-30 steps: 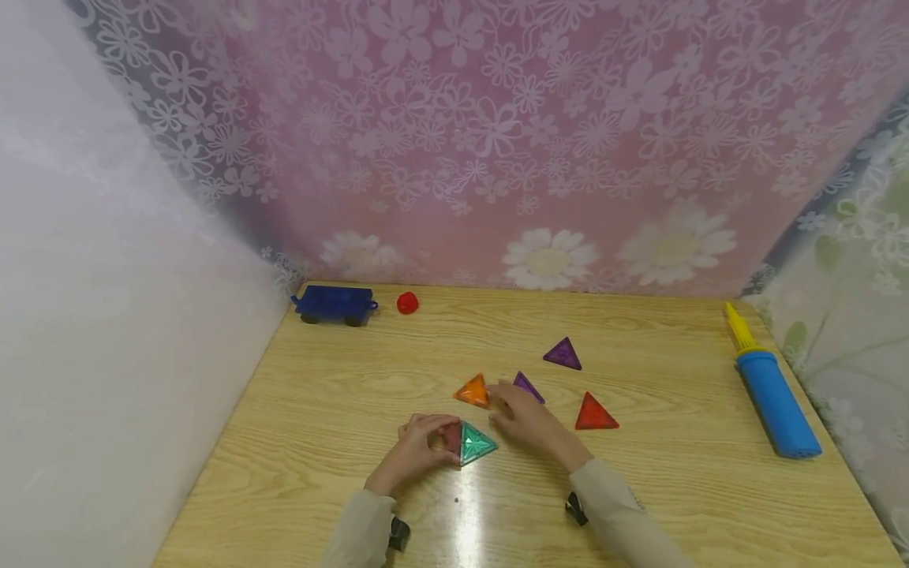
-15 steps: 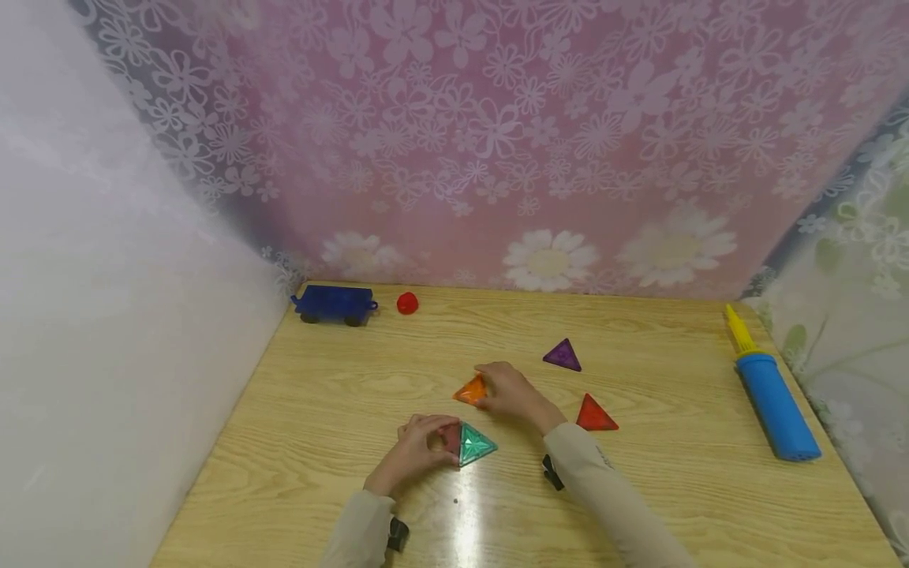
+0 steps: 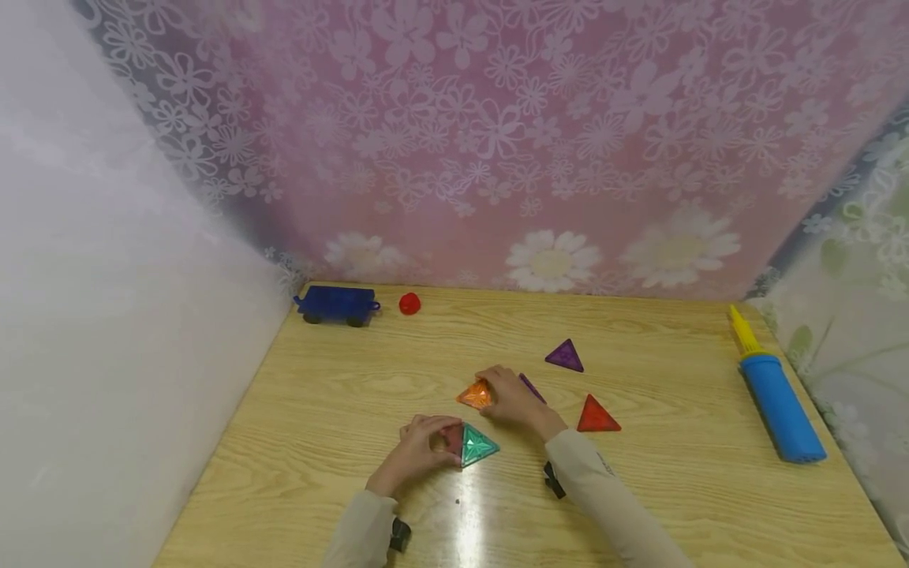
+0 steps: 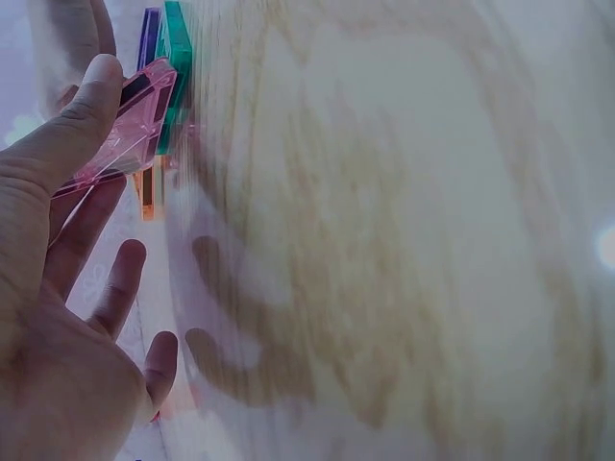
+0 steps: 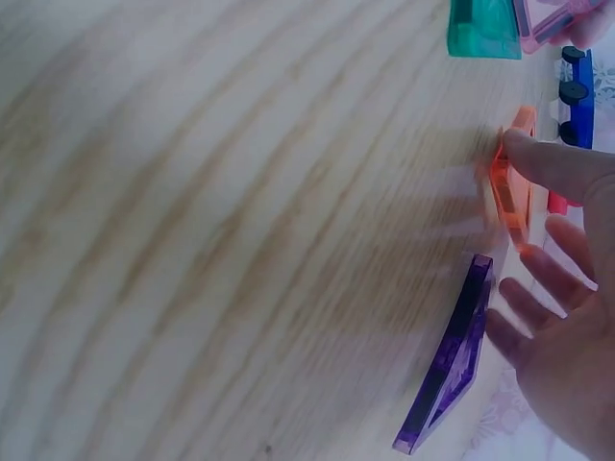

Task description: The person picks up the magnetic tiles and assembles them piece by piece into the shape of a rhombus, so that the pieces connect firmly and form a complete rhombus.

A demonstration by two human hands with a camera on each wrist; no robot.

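Observation:
My left hand (image 3: 415,450) pinches a pink translucent triangle tile (image 4: 139,130) between thumb and fingers. Its edge meets a green triangle tile (image 3: 478,446) lying on the table. Farther back, my right hand (image 3: 514,398) grips an orange triangle tile (image 3: 474,394), thumb on the near side and fingers on the far side. In the right wrist view the orange tile's near edge looks a little tilted. A purple triangle tile (image 5: 450,360) lies beside the right hand, which partly hides it in the head view.
Another purple triangle tile (image 3: 565,356) and a red triangle tile (image 3: 597,415) lie on the wooden table (image 3: 284,473) to the right. At the back left stand a blue toy wagon (image 3: 336,304) and a small red piece (image 3: 409,304). A blue and yellow pump (image 3: 781,406) lies along the right edge.
From beside the orange tile, my right hand has moved slightly left and back and taken hold of it. The left hand stays put with the pink tile against the green one.

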